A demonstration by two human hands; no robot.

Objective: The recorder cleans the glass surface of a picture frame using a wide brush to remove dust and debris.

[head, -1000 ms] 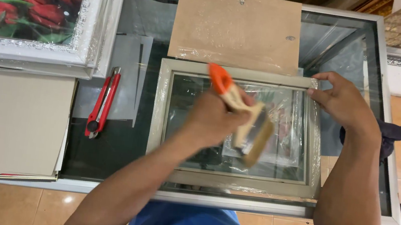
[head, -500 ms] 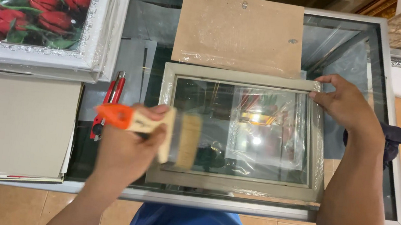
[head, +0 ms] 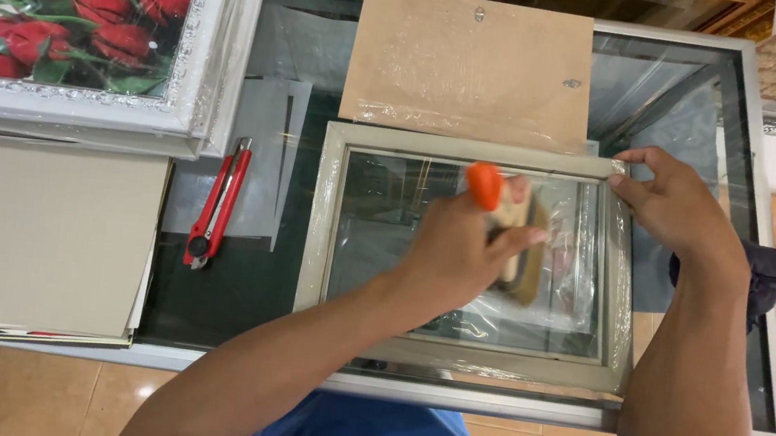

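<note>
A pale picture frame [head: 320,230] with a glass pane lies flat on a glass-topped table [head: 756,318]. My left hand [head: 457,255] grips a paintbrush [head: 497,201] with an orange handle end, its bristles down on the glass inside the frame. My right hand [head: 672,207] presses on the frame's upper right corner. A brown backing board [head: 469,62] lies just beyond the frame's far edge.
A red utility knife [head: 217,203] lies left of the frame. A white framed picture of red tulips [head: 80,17] sits at the upper left on a stack, with flat grey boards [head: 30,236] below it. Tiled floor shows around the table.
My left hand has swept the brush from the frame's left edge back onto the glass in the middle. My right hand has stayed on the frame's corner.
</note>
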